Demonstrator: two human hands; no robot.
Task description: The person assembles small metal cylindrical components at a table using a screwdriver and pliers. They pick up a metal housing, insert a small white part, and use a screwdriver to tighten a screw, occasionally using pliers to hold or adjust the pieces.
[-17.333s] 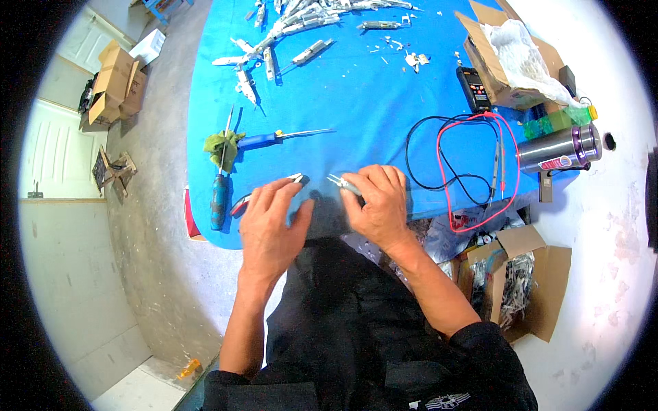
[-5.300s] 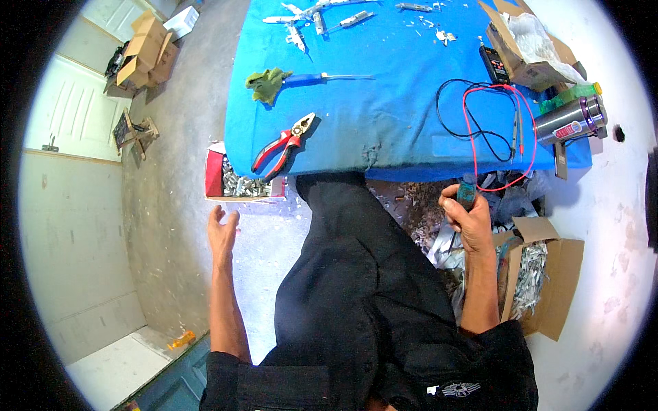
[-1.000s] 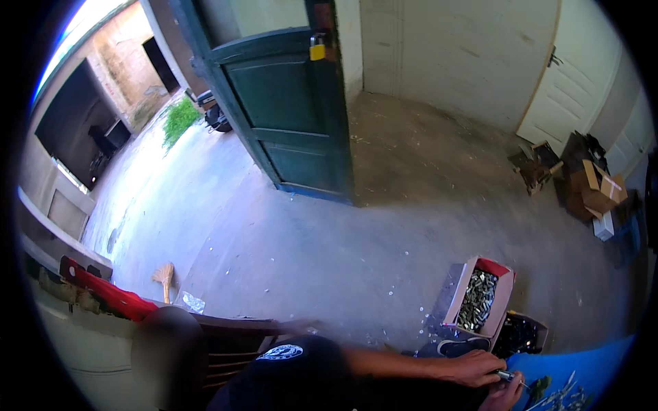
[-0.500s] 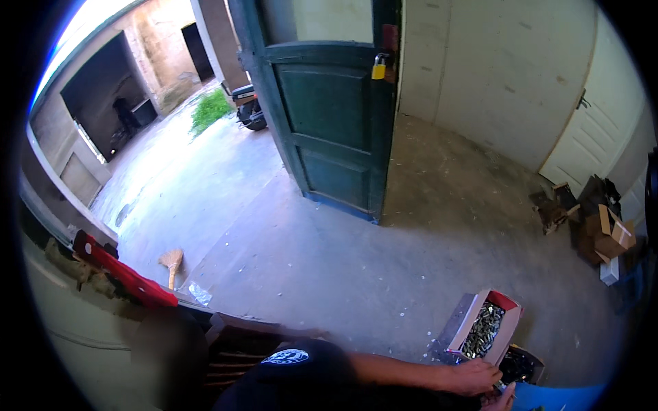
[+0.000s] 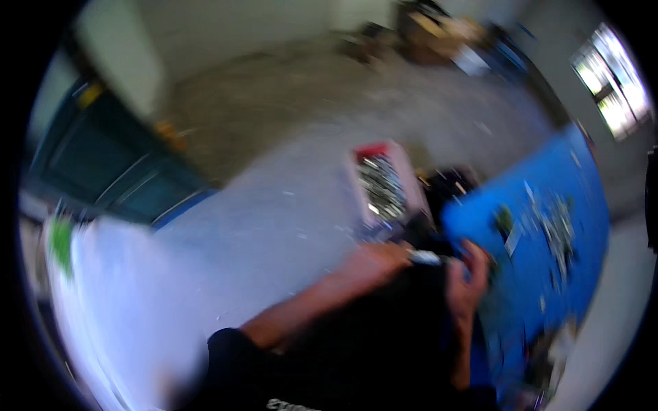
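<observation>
- Far left: the door [image 5: 116,154], green and blurred.
- The left hand [image 5: 380,262] reaches in over the lap, fingers closed and apparently grasping one end of the piece at its fingertips.
- Just beyond that hand, the box [image 5: 417,179] stands near the table, filled with small metal bits.
- The piece [image 5: 426,257], pale and short, is between the two hands, off the table and well apart from the pile. The step in hand looks like handling this single piece in the air.
- Behind it, beside the box, is a dark heap [image 5: 449,183], too smeared to make out.
- The right hand [image 5: 469,277] faces the piece's other end, thumb and fingers curled with a gap showing. Blur hides whether it grasps anything or touches the piece; I cannot tell.
- As I judge it, working this piece calls for a firm left pinch and a careful right-hand approach to its free end.
- The table [image 5: 473,209] is blue; on it lie a green clump [image 5: 504,219] and, farther right, the pile [image 5: 558,236] of slim pale parts.
</observation>
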